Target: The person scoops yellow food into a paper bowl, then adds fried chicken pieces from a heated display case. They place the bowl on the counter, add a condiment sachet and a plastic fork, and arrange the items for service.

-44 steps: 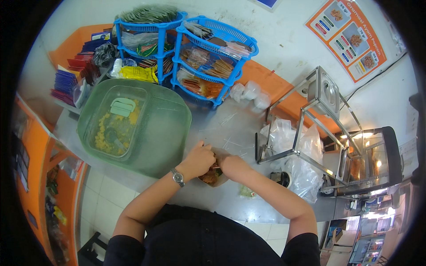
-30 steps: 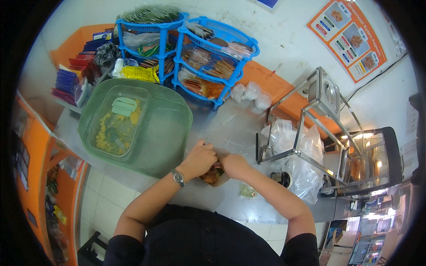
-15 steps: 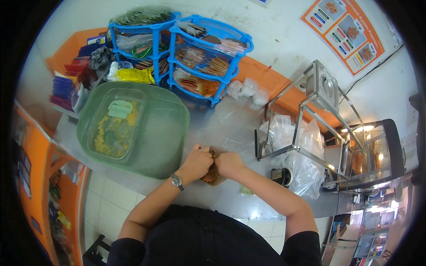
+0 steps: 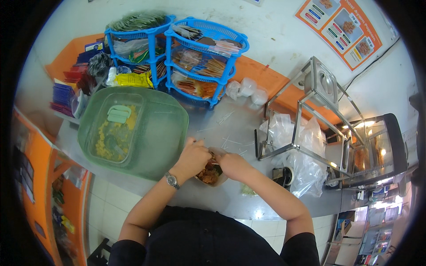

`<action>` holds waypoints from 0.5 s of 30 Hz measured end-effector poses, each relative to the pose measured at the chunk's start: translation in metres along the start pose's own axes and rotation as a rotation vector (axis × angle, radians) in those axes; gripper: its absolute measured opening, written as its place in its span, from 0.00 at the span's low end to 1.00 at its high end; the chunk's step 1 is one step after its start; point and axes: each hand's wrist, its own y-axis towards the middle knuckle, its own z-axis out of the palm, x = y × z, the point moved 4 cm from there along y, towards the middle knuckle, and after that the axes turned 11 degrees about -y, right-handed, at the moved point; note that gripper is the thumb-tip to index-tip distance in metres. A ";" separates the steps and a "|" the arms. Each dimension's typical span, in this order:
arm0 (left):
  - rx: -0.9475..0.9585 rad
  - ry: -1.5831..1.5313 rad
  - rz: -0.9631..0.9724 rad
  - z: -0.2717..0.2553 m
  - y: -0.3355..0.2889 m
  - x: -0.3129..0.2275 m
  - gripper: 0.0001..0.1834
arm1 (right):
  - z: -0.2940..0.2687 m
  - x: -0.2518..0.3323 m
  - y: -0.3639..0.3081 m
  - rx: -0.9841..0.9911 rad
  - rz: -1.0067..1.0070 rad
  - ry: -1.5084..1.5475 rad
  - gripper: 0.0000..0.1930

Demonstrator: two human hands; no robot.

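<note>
On the metal counter in front of me stands a brown paper food container (image 4: 224, 178) with browned, saucy pieces of food (image 4: 208, 174) and a bit of green inside. My left hand (image 4: 194, 158), with a watch at the wrist, is closed over its left far side. Opposite it, my right hand (image 4: 234, 166) is closed over the right side, fingers pointing inward. The fingertips of both hands nearly meet above the food. A small pale bit shows between them, too little to name. Whether the fingers also grip the rim is hidden.
Left of my hands sits a large green lidded tub (image 4: 164, 133) with yellow crumbs in its clear window. Blue tiered baskets (image 4: 199, 71) with packets stand behind. To the right are a metal rack (image 4: 297, 133), clear plastic bags (image 4: 308, 155), a black cup-like item (image 4: 280, 176) and a lit display warmer (image 4: 377, 150).
My hands have shifted slightly, the left one a little up and left. More of the food in the container now shows below them. The whole view has moved a little.
</note>
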 end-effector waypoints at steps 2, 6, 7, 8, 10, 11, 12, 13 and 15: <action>0.013 0.016 -0.004 0.003 0.000 -0.004 0.04 | -0.002 0.001 0.001 -0.059 -0.016 0.027 0.10; 0.077 0.091 0.011 0.013 0.001 -0.004 0.04 | 0.007 0.001 0.005 0.027 0.022 -0.055 0.09; 0.075 0.078 0.019 0.014 0.001 -0.004 0.04 | 0.007 0.001 0.007 0.011 0.025 -0.086 0.08; 0.078 0.065 0.021 0.016 0.001 -0.004 0.04 | 0.008 0.001 0.008 -0.009 0.027 -0.124 0.08; 0.092 0.052 0.019 0.020 0.000 -0.004 0.05 | 0.012 0.001 0.010 0.027 0.038 -0.130 0.08; 0.103 0.052 0.015 0.022 -0.001 -0.004 0.05 | 0.014 0.001 0.011 0.063 0.048 -0.155 0.08; 0.116 0.054 0.015 0.024 -0.001 -0.005 0.05 | 0.014 0.002 0.012 0.039 0.040 -0.138 0.08; 0.107 0.040 0.004 0.025 -0.002 -0.005 0.05 | 0.015 0.003 0.013 0.037 0.033 -0.138 0.08; 0.092 0.018 -0.012 0.027 -0.002 -0.005 0.05 | 0.017 0.004 0.013 0.045 0.032 -0.152 0.07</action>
